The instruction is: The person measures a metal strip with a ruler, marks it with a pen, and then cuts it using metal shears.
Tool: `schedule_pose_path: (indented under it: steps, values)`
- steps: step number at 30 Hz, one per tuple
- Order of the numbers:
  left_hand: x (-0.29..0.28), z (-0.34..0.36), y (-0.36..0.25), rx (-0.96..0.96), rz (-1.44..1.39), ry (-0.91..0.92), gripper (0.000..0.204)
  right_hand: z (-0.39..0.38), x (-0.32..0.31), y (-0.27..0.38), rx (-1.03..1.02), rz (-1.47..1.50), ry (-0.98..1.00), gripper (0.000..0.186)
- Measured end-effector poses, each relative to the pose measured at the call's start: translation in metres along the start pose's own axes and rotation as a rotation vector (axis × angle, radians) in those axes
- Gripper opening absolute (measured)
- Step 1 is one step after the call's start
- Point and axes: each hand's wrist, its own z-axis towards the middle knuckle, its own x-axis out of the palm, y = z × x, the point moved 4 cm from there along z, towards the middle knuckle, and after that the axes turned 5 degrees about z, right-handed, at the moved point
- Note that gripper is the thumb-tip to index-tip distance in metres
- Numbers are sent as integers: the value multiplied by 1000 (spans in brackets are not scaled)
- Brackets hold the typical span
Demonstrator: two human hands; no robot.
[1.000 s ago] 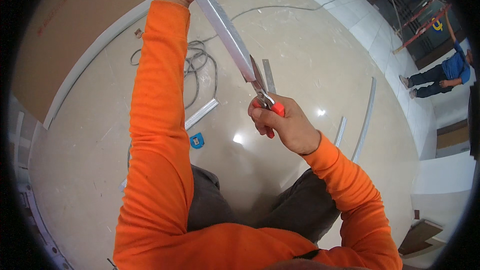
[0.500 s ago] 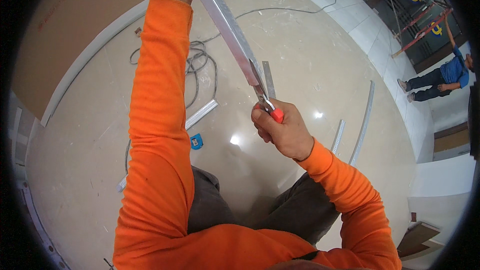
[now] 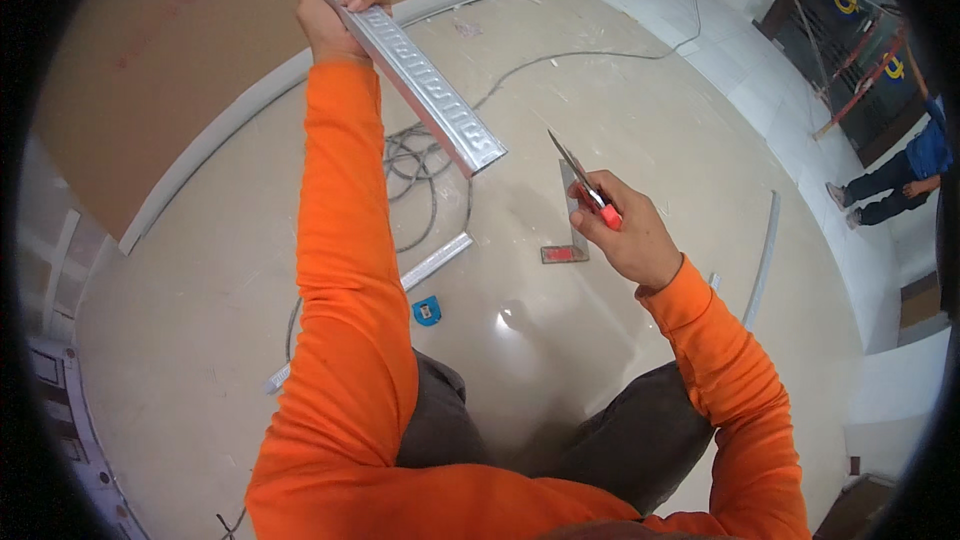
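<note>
My left hand [image 3: 335, 22] grips a long silver metal channel [image 3: 430, 90], raised at a slant with its embossed face upward and its free end pointing down toward the right. In my right hand [image 3: 638, 238] is a pair of tin snips [image 3: 573, 160] with red on the handles, the blades pointing up and left. A gap separates the snips from the channel's end. Behind the snips, a try square [image 3: 566, 254] with a metal blade lies on the floor. A blue tape measure [image 3: 427, 311] rests beside my left forearm.
A coiled grey cable [image 3: 412, 160] and a short metal offcut [image 3: 437, 261] lie near my left forearm. A long metal strip [image 3: 763, 260] is on the floor at the right. A large brown board [image 3: 200, 60] fills the far left. Another person [image 3: 905, 175] stands by red scaffolding [image 3: 862, 90].
The snips have come away from the channel's end, to the right. The channel has turned to show its embossed face and shifted left. The try square's red handle has come into sight.
</note>
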Motion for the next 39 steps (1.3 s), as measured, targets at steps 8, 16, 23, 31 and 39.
schedule_pose_path:
  steps: [8,16,23,31,39]
  values:
    - [8,4,29,-26,51,-224,62,-8,4,-20,29,-11,33,27]
    - [-26,1,49,18,80,-298,49,-15,-5,3,46,270,-115,27]
    - [-42,7,40,-85,-40,-403,43,-20,-1,17,-33,150,-96,20]
    - [-55,3,38,-130,-91,-550,39,8,-4,55,-409,203,-216,14]
    - [-43,11,36,-17,-159,-394,44,11,-11,85,-247,404,-177,7]
